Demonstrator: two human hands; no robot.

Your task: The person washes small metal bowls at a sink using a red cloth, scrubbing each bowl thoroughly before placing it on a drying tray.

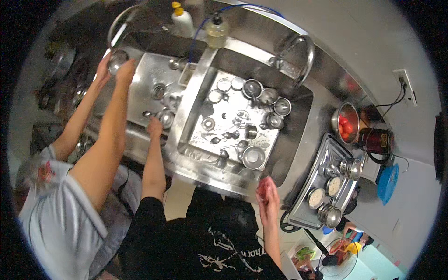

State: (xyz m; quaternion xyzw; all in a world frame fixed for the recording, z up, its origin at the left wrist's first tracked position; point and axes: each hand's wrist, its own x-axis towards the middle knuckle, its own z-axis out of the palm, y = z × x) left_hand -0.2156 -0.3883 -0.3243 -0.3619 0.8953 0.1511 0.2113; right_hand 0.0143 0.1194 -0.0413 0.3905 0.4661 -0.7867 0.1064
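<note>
My left hand (155, 127) reaches into the left basin, its fingers closed beside a small steel bowl (165, 118). A spoon (147, 113) shows just past the fingertips; whether the hand grips it or the bowl is unclear. Near the front edge of the right basin, my right hand (269, 200) holds a crumpled red scrubber (264, 189). Steel cups (252, 88), a round steel bowl (253, 157), lids and spoons (224, 136) lie spread over the right basin's floor (200, 135). To my left, another person's hands (125, 73) hold a steel bowl (118, 61).
A faucet (308, 60) arches over the right basin. Two pump bottles (217, 31) stand behind the sink. At right are a tray (308, 186) with steel vessels, a bowl of tomatoes (345, 123), a dark kettle (375, 141) and a blue basin (389, 184).
</note>
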